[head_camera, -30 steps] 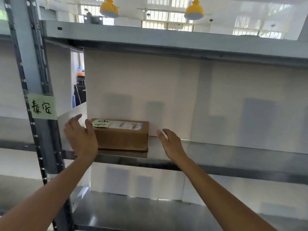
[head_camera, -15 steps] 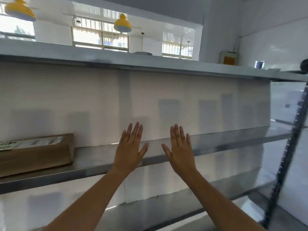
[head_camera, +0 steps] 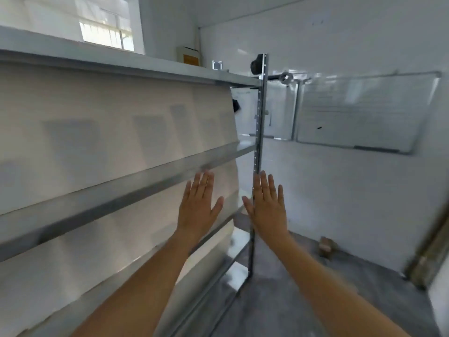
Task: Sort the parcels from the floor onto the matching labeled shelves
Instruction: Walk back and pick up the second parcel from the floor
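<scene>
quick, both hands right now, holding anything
left hand: open, fingers spread, holding nothing
right hand: open, fingers spread, holding nothing

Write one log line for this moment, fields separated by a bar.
left hand: open, empty | right hand: open, empty | shelf unit: no parcel visible | floor: small brown object, blurred

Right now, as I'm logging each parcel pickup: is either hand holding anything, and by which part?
Nothing is held. The left hand and right hand are both open, fingers spread, empty.
</scene>
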A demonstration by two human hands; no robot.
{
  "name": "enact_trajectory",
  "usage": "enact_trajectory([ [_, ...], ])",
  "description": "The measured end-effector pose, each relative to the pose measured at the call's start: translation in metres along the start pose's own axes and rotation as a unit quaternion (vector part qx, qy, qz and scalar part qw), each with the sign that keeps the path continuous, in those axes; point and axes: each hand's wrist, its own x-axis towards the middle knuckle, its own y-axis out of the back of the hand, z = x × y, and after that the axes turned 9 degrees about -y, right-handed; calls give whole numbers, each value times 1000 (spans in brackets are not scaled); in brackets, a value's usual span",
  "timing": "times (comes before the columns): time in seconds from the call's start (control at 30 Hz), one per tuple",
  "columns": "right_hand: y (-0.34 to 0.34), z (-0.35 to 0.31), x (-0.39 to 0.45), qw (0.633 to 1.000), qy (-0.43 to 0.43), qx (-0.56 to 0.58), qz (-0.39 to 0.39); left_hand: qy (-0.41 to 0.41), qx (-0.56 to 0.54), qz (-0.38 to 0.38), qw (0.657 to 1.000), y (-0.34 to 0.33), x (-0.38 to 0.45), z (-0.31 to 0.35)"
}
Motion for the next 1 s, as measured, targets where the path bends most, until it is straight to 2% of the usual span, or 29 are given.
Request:
enact_trajectory([
  [0.1,4,49,-17,998,-46,-41,3,-62,-36,-14,997,-29,16,62],
  [0.17,2,79,-29,994,-70,-78,7,-75,-71,-26,994,-44,23,93],
  [0.33,-6,130,-58,982,-121,-144,-19,-108,-108,-64,986,-85,18,133],
  [0.47,-23,138,-76,977,-144,-153,-33,-116,-150,-94,977,-116,8,138],
  [0.67,-70,115,-90,975,-187,-115,-36,-136,-201,-136,961,-161,-15,138],
  [1.0,-128,140,-117,960,-244,-126,-60,-150,-193,-197,949,-235,-24,110],
])
